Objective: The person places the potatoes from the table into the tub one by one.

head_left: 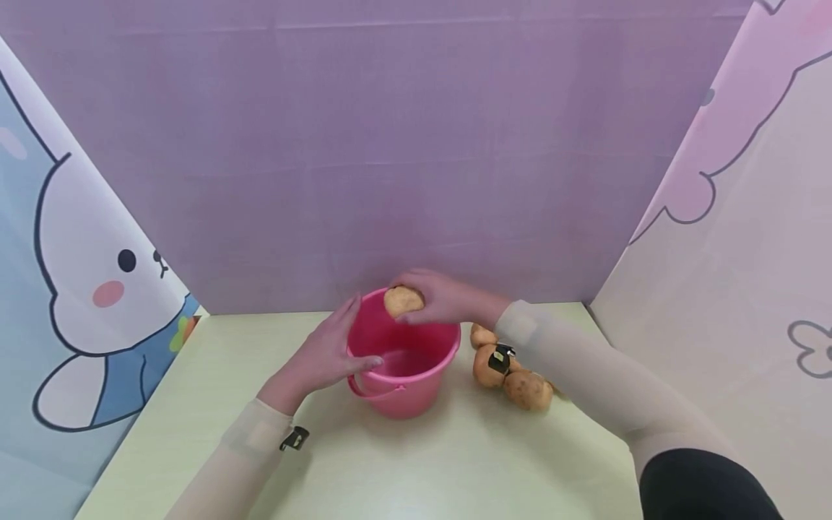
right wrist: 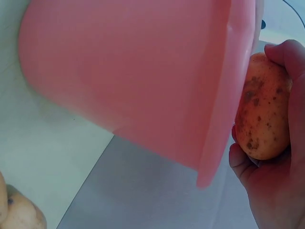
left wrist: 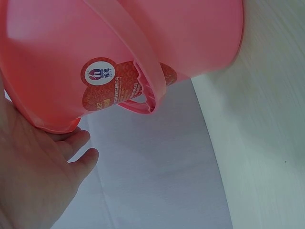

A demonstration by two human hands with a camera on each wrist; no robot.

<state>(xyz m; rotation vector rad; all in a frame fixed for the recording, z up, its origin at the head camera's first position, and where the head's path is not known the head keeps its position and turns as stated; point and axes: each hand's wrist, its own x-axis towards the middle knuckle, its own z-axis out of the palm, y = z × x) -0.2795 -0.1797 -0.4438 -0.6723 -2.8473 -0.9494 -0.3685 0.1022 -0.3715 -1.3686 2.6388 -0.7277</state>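
Note:
A pink bucket (head_left: pixel 404 397) stands upright on the table, its handle (left wrist: pixel 138 43) hanging down against the outside. My left hand (head_left: pixel 328 347) holds the bucket's rim at the left, thumb across the rim and the other fingers along the outer side. Over the far part of the bucket's mouth, my right hand (head_left: pixel 438 296) grips a brown-spotted potato (right wrist: pixel 264 107), thumb on one side and fingers on the other. To the right of the bucket, partly under the right forearm, lie several potatoes (head_left: pixel 528 391).
The pale table (head_left: pixel 422 477) ends at a purple cloth backdrop (head_left: pixel 416 144) close behind the bucket. Printed panels flank the table, with a cartoon rabbit (head_left: pixel 97 289) on the left one.

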